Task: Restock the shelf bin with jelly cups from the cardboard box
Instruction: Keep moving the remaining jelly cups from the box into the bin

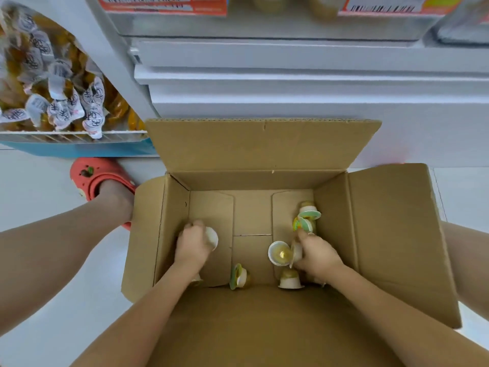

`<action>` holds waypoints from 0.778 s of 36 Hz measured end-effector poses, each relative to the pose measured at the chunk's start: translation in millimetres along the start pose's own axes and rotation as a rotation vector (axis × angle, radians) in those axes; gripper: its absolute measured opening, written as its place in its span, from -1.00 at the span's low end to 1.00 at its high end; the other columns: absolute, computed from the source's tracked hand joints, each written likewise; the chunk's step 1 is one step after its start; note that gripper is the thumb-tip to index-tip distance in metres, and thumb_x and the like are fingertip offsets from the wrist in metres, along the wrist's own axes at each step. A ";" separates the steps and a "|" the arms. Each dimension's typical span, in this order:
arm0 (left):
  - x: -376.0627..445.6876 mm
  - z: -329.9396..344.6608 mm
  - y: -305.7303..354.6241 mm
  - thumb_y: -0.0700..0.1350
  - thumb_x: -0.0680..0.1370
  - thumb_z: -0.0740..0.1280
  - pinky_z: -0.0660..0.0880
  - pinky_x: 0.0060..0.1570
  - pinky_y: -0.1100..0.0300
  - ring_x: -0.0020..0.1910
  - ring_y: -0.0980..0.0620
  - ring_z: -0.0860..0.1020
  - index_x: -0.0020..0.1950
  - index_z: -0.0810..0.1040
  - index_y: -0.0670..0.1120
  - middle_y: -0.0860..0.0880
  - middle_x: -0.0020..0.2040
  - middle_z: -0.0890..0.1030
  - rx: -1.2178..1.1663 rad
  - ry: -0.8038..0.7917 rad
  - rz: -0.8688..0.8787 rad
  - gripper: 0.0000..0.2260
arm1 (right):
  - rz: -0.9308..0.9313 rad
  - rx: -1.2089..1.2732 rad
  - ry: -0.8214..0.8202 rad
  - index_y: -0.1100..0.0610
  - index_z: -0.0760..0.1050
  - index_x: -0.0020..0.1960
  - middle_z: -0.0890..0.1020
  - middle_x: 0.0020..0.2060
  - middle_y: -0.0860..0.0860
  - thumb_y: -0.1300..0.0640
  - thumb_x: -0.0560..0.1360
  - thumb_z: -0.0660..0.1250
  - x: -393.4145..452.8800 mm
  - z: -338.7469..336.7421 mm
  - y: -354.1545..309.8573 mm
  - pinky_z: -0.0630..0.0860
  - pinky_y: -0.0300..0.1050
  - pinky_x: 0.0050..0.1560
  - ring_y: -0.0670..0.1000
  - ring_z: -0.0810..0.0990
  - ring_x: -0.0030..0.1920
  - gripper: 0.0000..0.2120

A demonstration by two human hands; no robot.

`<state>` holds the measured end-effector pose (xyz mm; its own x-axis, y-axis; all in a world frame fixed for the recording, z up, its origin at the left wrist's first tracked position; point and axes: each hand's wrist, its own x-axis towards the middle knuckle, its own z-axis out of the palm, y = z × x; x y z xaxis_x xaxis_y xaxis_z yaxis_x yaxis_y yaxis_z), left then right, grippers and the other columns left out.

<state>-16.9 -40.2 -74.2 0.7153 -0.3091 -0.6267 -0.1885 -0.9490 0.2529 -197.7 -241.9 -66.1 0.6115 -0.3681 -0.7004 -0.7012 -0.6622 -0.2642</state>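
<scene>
An open cardboard box stands on the floor below me with a few jelly cups left on its bottom. My left hand is down inside on the left, closed around a white jelly cup. My right hand is inside on the right, gripping jelly cups with yellow-gold contents. Two more cups with green-rimmed lids lie just beyond its fingers. A loose cup lies on its side at the near wall and another sits upside down beside it. The shelf bin at upper left holds several wrapped yellow snacks.
White shelf fronts rise behind the box, with orange price labels above. A foot in a red clog stands on the pale floor left of the box. The box flaps are folded outward on all sides.
</scene>
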 end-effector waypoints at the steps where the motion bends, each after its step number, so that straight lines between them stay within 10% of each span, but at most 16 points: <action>1: -2.1 -9.6 8.7 -0.18 0.44 0.43 0.47 -0.05 0.17 0.11 -0.08 0.51 0.16 0.46 -0.13 -0.13 0.15 0.52 -0.160 -0.003 -0.020 -0.68 | 0.006 0.160 0.014 0.08 0.36 0.16 0.57 0.01 0.01 0.15 0.38 0.44 -3.2 -5.0 -1.0 0.54 -0.03 -0.01 0.03 0.56 0.01 -0.59; 11: -75.2 -164.8 82.3 -0.22 0.42 0.35 0.55 0.10 0.06 0.10 -0.10 0.61 0.25 0.46 -0.18 -0.22 0.19 0.58 -1.290 -0.583 0.283 -0.61 | -0.465 0.648 0.336 -0.01 0.38 0.12 0.54 0.03 -0.17 0.28 0.29 0.55 -71.4 -140.0 -70.0 0.50 -0.19 0.06 -0.11 0.57 0.10 -0.47; 17: -127.2 -236.0 120.5 -0.21 0.46 0.24 0.55 0.09 -0.05 0.04 -0.13 0.61 0.17 0.48 -0.19 -0.20 0.15 0.59 -1.395 -0.753 0.400 -0.72 | -0.738 0.508 0.528 -0.09 0.35 0.11 0.55 0.05 -0.19 0.19 0.35 0.52 -126.0 -210.7 -105.8 0.52 -0.18 0.00 -0.15 0.55 0.07 -0.52; 28: -135.8 -236.8 157.2 -0.06 0.55 0.21 0.58 -0.21 0.28 -0.16 0.02 0.56 0.24 0.43 -0.20 -0.16 0.03 0.54 -1.253 -0.526 0.483 -0.68 | -0.851 0.499 0.541 -0.07 0.45 0.27 0.48 0.09 -0.11 0.18 0.34 0.53 -130.9 -249.1 -125.5 0.55 -0.27 -0.02 -0.17 0.48 0.08 -0.44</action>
<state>15.7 -132.5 225.2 0.3747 -0.8274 -0.4184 0.5654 -0.1537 0.8103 -98.4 -273.3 223.9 0.9544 -0.2367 0.1822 0.0259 -0.5421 -0.8399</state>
